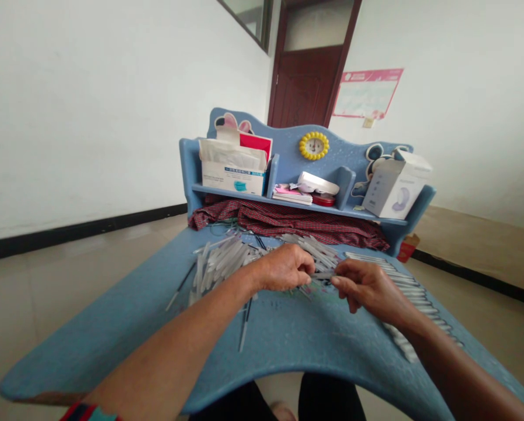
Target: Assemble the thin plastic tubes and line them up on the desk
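Over the middle of the blue desk (156, 292), my left hand (285, 268) and my right hand (369, 285) face each other with fingers closed. Between their fingertips runs a slim, pale pen-like tube (323, 275), gripped at both ends. Beyond my left wrist lies a loose heap of whitish translucent tubes (226, 260). More such tubes (316, 248) are piled just behind my hands. To the right, a long row of similar tubes (404, 275) lies side by side, partly covered by my right forearm. Thin dark rods with pale ends (245, 327) rest near my left forearm.
A bunched red checked cloth (288, 221) lies under the desk's shelf. On that shelf stand an opened mask box (233, 175), a red tin (323, 200) beneath a white object, and a white carton (391, 187). A yellow-rimmed clock (313, 145) hangs on the backboard.
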Available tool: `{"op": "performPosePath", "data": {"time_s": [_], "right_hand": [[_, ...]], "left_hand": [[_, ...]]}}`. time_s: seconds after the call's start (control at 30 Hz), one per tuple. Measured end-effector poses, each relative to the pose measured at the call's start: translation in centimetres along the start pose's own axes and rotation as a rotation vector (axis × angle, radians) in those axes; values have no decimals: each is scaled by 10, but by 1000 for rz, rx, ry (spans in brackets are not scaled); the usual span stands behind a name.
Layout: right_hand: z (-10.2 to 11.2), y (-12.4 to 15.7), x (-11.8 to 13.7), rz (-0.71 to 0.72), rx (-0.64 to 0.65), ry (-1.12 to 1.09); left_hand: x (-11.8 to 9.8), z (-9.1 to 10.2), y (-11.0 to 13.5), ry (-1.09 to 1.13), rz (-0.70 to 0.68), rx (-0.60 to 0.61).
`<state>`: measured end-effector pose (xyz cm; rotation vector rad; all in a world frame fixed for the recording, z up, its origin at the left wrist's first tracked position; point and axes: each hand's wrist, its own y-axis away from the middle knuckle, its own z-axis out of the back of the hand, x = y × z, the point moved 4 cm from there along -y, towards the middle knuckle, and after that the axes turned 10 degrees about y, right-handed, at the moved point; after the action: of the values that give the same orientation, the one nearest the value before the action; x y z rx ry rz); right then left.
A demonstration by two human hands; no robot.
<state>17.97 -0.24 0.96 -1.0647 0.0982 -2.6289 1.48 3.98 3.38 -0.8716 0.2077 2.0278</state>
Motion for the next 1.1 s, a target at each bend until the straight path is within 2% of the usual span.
{"op": "performPosePath", "data": {"time_s": [0.17, 0.5, 0.6, 0.73, 0.97, 1.03, 1.1], "right_hand": [[-1, -3, 4, 8, -16, -4], [1, -17, 6, -68, -121, -61], [-2, -23, 8, -44, -138, -185], [-14, -31, 14, 41, -97, -395], [-31, -41, 20, 54, -137, -577], [-30, -43, 13, 23, -179, -615], [-27, -44, 2, -12, -231, -669]], "left_hand": [[-1, 1, -1, -68, -37, -32], [-7, 8, 0, -314, -134, -251], [-5, 13, 2, -246, -105, -281], [-6, 19, 3, -43, -26, -314], [-1, 20, 3, 86, 99, -254], [4, 24, 5, -6, 156, -195], [11, 27, 8, -201, 231, -114]]}}
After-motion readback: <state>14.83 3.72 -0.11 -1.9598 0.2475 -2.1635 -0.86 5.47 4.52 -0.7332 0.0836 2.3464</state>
